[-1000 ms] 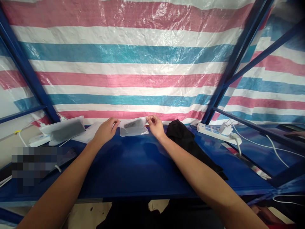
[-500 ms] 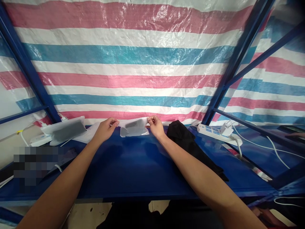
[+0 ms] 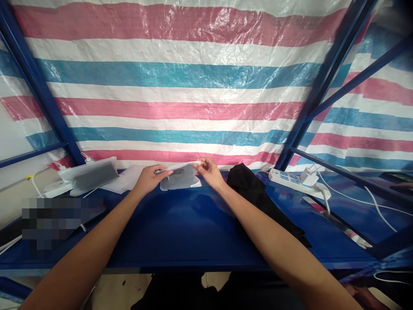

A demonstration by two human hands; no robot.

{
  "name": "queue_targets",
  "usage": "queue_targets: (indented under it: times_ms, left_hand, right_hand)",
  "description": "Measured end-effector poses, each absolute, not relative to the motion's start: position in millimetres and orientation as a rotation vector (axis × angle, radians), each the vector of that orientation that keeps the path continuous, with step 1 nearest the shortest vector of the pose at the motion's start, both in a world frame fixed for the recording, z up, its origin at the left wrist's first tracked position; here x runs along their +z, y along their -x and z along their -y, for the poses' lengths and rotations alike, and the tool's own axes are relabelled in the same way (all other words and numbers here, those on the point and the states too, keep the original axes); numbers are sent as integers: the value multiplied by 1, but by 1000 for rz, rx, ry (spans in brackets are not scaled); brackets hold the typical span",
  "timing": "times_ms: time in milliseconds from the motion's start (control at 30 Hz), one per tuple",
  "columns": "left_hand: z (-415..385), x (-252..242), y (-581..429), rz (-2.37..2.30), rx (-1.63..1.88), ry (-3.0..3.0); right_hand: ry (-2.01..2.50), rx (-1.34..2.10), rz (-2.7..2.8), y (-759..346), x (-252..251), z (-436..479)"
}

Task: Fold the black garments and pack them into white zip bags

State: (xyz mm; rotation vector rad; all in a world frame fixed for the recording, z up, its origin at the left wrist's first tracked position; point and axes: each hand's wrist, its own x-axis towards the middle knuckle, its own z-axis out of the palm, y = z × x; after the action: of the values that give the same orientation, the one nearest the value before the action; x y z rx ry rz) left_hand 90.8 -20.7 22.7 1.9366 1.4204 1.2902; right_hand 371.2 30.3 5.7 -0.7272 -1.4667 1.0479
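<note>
A small clear plastic bag [image 3: 180,178] with a dark printed label hangs just above the blue shelf [image 3: 193,228] near its back edge. My left hand [image 3: 149,178] pinches the bag's left top corner, fingers closed. My right hand [image 3: 209,171] pinches the right top corner, fingers closed as well. The bag's top edge is stretched flat between the two hands and its body droops toward the shelf.
A black cloth [image 3: 258,196] lies right of my right hand. A white power strip [image 3: 292,178] with a plug and white cables sits at the right. More clear bags [image 3: 90,174] lie at the left. A striped tarp [image 3: 180,86] closes the back.
Both hands have tilted the bag so its top edge now lies flat and edge-on; the bag's body hangs lower and looks darker. The hands stay at the same spot.
</note>
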Motion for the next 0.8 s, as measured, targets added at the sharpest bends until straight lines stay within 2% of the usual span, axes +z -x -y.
queue_targets:
  times_ms: [300, 567, 700, 800]
  left_hand:
    - [21, 23, -88, -1313, 1229, -2017]
    - [31, 28, -106, -1248, 1143, -2330]
    - [22, 36, -86, -1431, 1234, -2283]
    - [15, 50, -54, -1839, 1295, -2250]
  right_hand:
    - [718, 1202, 1508, -378, 5, -31]
    - [716, 1179, 1526, -368, 8, -24]
    - [730, 1122, 1503, -367, 7, -25]
    - [786, 1113, 1476, -368, 4, -28]
